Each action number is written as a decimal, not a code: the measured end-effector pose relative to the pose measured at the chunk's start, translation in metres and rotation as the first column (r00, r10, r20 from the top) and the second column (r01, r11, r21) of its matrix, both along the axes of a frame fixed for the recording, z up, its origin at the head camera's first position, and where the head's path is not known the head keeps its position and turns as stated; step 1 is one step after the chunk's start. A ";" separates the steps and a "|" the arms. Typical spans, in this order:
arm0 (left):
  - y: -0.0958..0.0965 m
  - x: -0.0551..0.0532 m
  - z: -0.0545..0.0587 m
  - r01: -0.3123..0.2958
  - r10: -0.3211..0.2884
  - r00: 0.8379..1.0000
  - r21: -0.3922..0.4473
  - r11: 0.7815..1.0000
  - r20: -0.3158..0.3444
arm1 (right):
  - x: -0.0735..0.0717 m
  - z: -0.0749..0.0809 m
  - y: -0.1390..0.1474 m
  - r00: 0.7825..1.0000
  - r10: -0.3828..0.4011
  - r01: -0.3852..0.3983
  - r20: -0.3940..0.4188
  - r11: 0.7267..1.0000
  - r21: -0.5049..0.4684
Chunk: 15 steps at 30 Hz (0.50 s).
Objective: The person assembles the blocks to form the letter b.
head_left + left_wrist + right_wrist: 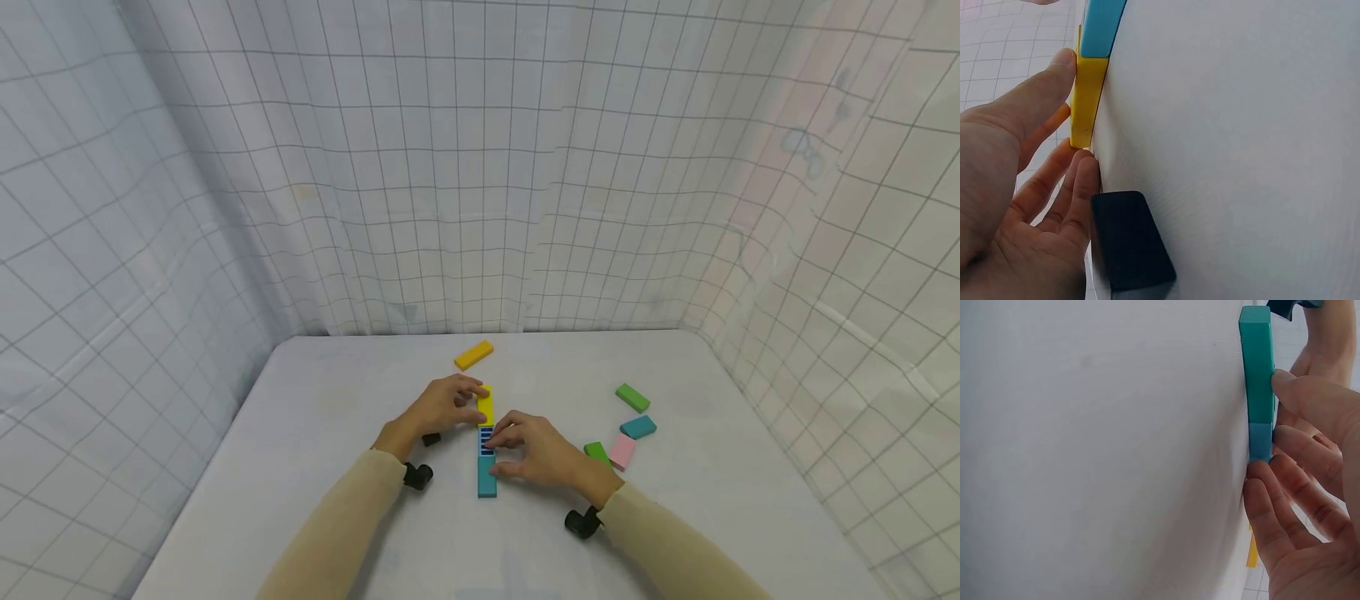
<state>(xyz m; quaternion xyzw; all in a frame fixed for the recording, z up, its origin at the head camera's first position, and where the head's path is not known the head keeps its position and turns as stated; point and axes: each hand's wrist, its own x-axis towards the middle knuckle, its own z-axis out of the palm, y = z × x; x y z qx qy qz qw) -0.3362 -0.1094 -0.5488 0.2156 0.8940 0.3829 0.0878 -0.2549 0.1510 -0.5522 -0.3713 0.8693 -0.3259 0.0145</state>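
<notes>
Three rectangular blocks lie end to end in a line on the white table: a yellow block (486,407) farthest, a light blue block with a dark striped top (486,432) in the middle, a teal block (487,483) nearest. My left hand (442,404) touches the yellow block from its left, thumb by the near end, fingertips toward the far end. From the other side, my right hand (546,450) has its thumb against the teal block and its fingertips at the blue one. Beside the left wrist lies a black block (1132,240).
An orange-yellow block (474,356) lies beyond the line. To the right are a green block (633,397), a second teal block (638,427), a pink block (622,452) and another green block (597,452) partly behind the right wrist. Grid-patterned curtains (480,208) surround the table.
</notes>
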 end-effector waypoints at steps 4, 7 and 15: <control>-0.001 0.000 -0.002 -0.006 0.006 1.000 -0.004 1.000 0.005 | 0.000 0.000 -0.001 1.000 0.000 0.000 0.008 1.000 -0.002; -0.002 0.001 -0.003 -0.009 0.009 1.000 0.005 1.000 0.010 | -0.001 0.000 -0.001 1.000 -0.002 0.002 0.009 1.000 -0.001; -0.001 0.002 0.001 0.011 -0.011 1.000 0.021 1.000 0.008 | -0.002 0.000 -0.002 1.000 -0.018 0.018 0.000 1.000 0.021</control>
